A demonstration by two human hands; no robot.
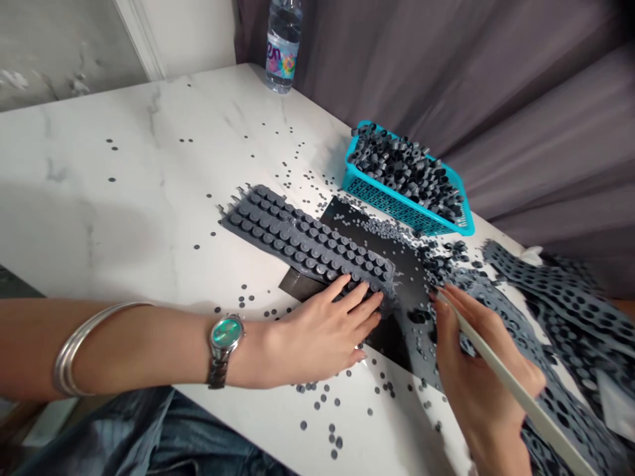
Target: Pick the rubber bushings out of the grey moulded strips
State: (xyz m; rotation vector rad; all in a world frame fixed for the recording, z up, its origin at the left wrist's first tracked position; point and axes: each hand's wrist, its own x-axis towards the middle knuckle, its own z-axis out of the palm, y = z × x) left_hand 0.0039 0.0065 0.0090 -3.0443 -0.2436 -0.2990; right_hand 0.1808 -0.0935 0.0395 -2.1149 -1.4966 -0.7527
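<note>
Overall: white marble table (99, 152), strewn with small grey discs (327, 426).
Far side: teal plastic basket (367, 182) heaped with dark rubber rings (401, 162).
Right: punched grey rubber sheeting (560, 297) lying in folds.
Centre: studded grey rubber mat (302, 241) resting on a black plate (397, 264).
Left hand (320, 327): released, fingers spread flat on the mat.
Right hand (483, 370): grasping a pale rod (516, 390) beside the plate.

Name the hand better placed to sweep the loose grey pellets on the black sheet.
The right hand, probably: it holds a pale stick beside the loose grey pellets on the black sheet, while the left hand lies on the studded grey rubber mat.
</note>
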